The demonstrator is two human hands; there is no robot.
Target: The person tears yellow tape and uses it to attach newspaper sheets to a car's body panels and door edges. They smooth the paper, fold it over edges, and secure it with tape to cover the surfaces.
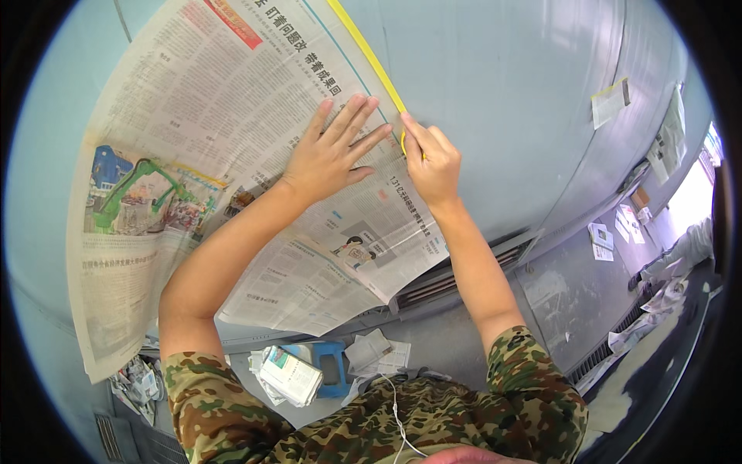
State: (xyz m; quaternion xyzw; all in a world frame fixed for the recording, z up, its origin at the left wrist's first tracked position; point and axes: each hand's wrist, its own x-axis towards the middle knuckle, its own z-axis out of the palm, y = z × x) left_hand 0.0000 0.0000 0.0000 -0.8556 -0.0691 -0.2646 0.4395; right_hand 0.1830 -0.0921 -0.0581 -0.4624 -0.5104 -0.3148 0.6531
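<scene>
A large sheet of newspaper (232,116) lies over a pale grey, smooth curved panel (495,69), its lower part hanging in folds. A strip of yellow tape (371,58) runs along the sheet's right edge. My left hand (328,158) rests flat on the paper with fingers spread, close to that edge. Just right of it, my right hand (434,166) is closed, pinching the tape at the paper's edge. A short loop of tape curls beside its fingers. Whether a roll sits inside the right hand is hidden.
Below the panel stands a blue stool (332,370) with folded newspapers (290,377) beside it. More crumpled paper (139,387) lies at lower left. A dark slotted opening (464,278) runs under the panel. At far right, grey cloth (684,251) looks like another person's leg.
</scene>
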